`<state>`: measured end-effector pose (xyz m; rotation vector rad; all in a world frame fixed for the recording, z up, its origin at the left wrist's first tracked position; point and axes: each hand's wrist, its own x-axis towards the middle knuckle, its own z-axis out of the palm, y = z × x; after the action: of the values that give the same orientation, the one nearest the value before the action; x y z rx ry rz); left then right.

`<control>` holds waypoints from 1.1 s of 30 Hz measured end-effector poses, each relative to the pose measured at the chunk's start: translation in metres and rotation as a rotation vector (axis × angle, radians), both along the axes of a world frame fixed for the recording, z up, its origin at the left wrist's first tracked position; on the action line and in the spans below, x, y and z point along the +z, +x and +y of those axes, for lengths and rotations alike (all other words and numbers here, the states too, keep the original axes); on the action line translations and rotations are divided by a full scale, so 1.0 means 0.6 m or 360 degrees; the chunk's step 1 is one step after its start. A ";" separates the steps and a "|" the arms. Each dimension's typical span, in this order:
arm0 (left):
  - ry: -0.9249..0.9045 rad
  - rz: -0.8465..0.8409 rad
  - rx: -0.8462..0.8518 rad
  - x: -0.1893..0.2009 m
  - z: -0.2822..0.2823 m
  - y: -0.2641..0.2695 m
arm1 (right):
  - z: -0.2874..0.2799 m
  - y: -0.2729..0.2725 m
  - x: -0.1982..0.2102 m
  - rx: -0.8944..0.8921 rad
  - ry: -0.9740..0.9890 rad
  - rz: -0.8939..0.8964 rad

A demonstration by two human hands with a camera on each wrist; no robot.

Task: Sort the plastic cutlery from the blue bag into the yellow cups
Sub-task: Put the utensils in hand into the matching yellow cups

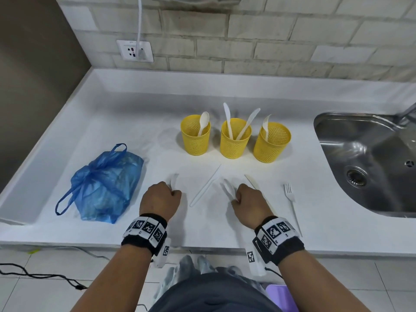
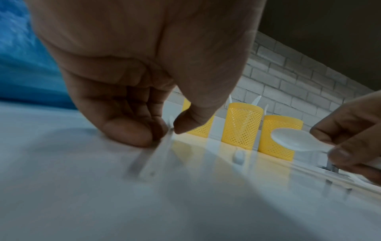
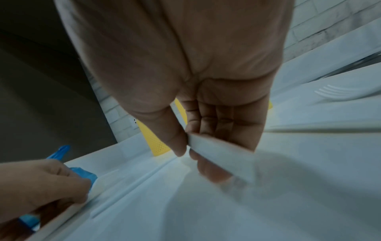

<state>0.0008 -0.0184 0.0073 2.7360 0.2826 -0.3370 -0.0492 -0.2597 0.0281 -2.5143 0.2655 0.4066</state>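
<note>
both hands pinching cutlery over the counter

the left hand (image 1: 162,197) hangs low over the white counter (image 1: 135,122), thumb and curled fingers (image 2: 128,130) pinched round the handle of a white plastic piece (image 1: 174,180); its far end is blurred, so i cannot tell which kind it is. the right hand (image 1: 247,200) grips a white spoon (image 2: 296,140) by the handle, its bowl pointing away toward the cups; the right wrist view shows the flat handle caught between thumb and fingers (image 3: 214,124).

the blue bag (image 1: 105,183) lies knotted on the counter just left of the left hand. three yellow cups stand in a row further back: the left cup (image 1: 195,138) holds one spoon, the middle cup (image 1: 235,140) holds two knives leaning apart, and the right cup (image 1: 271,143) holds one fork.

loose cutlery lies on the counter between the hands and the cups. a white knife (image 1: 206,186) lies slantwise between the two hands. another knife (image 1: 249,181), more cream in tone, runs partly under the right hand. a white fork (image 1: 291,203) lies to the right of the right hand, tines pointing away from the person, between that hand and the steel sink (image 1: 369,158).

on the brick wall behind, a socket (image 1: 134,51) has a white plug in it.
</note>
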 end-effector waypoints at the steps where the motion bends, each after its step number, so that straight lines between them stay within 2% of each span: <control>1: -0.0003 -0.0010 0.0011 0.000 -0.002 0.000 | -0.005 -0.003 0.006 0.0005 0.0026 -0.0048; 5: -0.0001 -0.0001 0.0045 -0.002 0.001 0.005 | -0.028 -0.015 0.027 -0.0025 0.0111 -0.0170; 8: -0.0066 0.0016 0.0095 0.007 0.000 0.009 | -0.056 -0.022 0.040 -0.0187 0.0167 -0.0219; 12: -0.0434 0.0033 0.0195 0.018 -0.008 0.010 | -0.110 -0.026 0.048 -0.0440 0.0139 -0.0213; 14: -0.0616 -0.0005 0.0193 0.030 -0.022 0.006 | -0.143 -0.025 0.042 -0.0498 0.0030 -0.0182; 17: -0.0730 -0.0069 0.0071 0.049 -0.050 -0.003 | -0.189 -0.029 0.027 -0.0452 -0.0182 -0.0015; 22: -0.1069 -0.0105 0.0020 0.059 -0.093 -0.012 | -0.227 -0.043 0.007 -0.0541 -0.0283 0.0128; 27: -0.1213 -0.0144 -0.0053 0.082 -0.130 -0.027 | -0.238 -0.049 -0.013 -0.0471 -0.0317 0.0321; 30: -0.1391 -0.0085 -0.0005 0.091 -0.145 -0.036 | -0.241 -0.048 -0.021 -0.0429 -0.0289 0.0331; 33: -0.1433 -0.0047 -0.0018 0.093 -0.158 -0.041 | -0.243 -0.046 -0.018 -0.0416 -0.0211 0.0312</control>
<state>-0.0241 -0.1131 0.0630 1.8534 0.0707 -0.3224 -0.0766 -0.4058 0.0172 -2.5237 0.7102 0.5439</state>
